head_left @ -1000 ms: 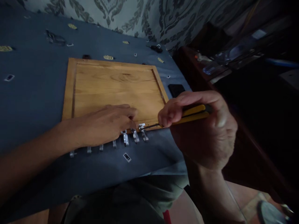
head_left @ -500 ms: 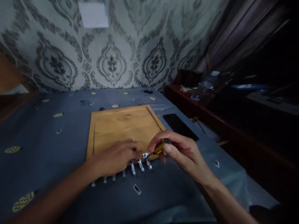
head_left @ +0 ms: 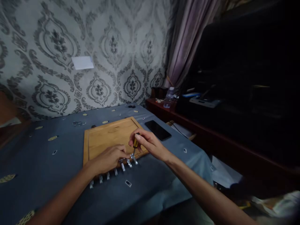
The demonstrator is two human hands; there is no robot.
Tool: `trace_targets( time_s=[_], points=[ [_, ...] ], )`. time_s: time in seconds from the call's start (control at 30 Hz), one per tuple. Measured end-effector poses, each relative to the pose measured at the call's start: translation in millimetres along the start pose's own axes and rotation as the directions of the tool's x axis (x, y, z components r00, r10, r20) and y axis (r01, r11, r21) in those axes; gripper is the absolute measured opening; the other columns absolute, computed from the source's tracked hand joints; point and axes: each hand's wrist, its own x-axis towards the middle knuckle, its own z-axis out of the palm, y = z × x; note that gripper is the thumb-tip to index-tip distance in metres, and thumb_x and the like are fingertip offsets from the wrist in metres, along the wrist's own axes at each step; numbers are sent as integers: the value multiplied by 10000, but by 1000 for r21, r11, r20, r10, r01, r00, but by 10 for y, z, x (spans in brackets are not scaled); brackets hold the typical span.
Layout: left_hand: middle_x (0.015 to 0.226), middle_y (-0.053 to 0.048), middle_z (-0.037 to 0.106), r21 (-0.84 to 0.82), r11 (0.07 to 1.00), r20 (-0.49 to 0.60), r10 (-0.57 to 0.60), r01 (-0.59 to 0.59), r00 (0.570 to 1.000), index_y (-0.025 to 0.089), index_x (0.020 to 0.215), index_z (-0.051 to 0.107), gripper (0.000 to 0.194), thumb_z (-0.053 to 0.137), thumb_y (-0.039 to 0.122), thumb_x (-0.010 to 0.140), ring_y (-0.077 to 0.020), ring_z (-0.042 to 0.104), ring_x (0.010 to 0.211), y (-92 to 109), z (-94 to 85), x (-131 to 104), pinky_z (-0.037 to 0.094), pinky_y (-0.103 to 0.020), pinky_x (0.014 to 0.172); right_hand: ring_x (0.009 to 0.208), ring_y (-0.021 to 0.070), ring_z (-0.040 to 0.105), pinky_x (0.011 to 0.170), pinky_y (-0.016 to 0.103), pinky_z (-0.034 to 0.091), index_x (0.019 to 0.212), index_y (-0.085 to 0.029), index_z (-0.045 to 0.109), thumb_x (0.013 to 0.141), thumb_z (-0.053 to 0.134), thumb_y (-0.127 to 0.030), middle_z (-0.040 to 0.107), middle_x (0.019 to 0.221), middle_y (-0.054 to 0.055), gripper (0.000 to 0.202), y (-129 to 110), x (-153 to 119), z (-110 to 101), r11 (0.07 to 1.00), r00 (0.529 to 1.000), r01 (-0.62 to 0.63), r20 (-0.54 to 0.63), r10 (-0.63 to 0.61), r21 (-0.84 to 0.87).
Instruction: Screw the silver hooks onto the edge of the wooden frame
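A wooden board (head_left: 110,132) lies on the blue patterned cloth, with a row of several metal hooks (head_left: 123,167) along its near edge. My right hand (head_left: 148,142) grips a small yellow and black screwdriver (head_left: 136,142), its shaft pointing down at the rightmost hook (head_left: 134,159). My left hand (head_left: 111,158) rests over the board's near edge, its fingertips close to that same hook. Whether those fingertips pinch anything is too small to make out.
A black phone (head_left: 158,130) lies right of the board. Behind it on a dark red ledge stands a clear bottle (head_left: 168,97). A small dark object (head_left: 131,106) lies on the cloth's far end. Patterned wallpaper (head_left: 98,89) rises behind.
The view has swung right and up, so the board sits further left and lower. The screwdriver, slanted before, is now closer to upright in my right hand.
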Motion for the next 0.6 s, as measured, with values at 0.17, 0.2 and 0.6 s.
trace_targets(
  time_s=[0.17, 0.2, 0.6],
  points=[
    [921, -34, 617, 19, 1000, -2, 12, -12, 1000, 196, 974, 770, 346, 458, 55, 932, -158, 562, 847, -15, -4, 8, 384, -265, 753, 716, 117, 574, 578, 230, 476, 918, -195, 618, 963, 553, -712, 654, 852, 27, 523, -16, 23, 1, 999, 1000, 27, 9, -27, -20],
    [913, -33, 612, 19, 1000, 0, 13, -13, 1000, 193, 966, 768, 338, 465, 53, 919, -156, 554, 836, -16, -5, 9, 376, -265, 745, 717, 117, 572, 580, 230, 478, 916, -195, 619, 961, 554, -713, 654, 852, 27, 525, -19, 23, 3, 999, 1000, 28, 9, -28, -20],
    [920, -38, 631, -15, 1000, 19, 2, -2, 1000, 193, 957, 762, 334, 443, 94, 969, -158, 566, 835, 26, -48, 1, 398, -261, 735, 718, 116, 581, 565, 220, 474, 960, -201, 611, 941, 567, -733, 660, 851, 26, 534, 5, 28, 9, 1000, 1000, -9, -22, 9, 12]
  ],
)
